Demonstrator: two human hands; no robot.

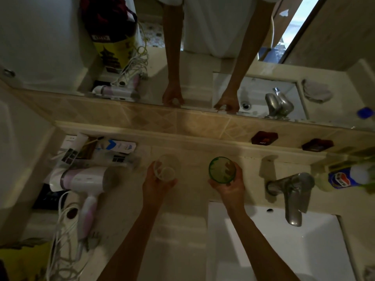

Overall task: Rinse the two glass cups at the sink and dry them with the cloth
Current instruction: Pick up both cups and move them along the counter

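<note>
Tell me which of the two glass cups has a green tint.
The green cup in the right hand, nearer the tap; the left hand holds the clear cup.

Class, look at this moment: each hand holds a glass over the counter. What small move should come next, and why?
Probably carry the green glass in the right hand rightward, under the tap. Both hands already grip glasses, the left hand holding the clear glass, yet both are over the counter, not the sink, and no water is visibly running.
</note>
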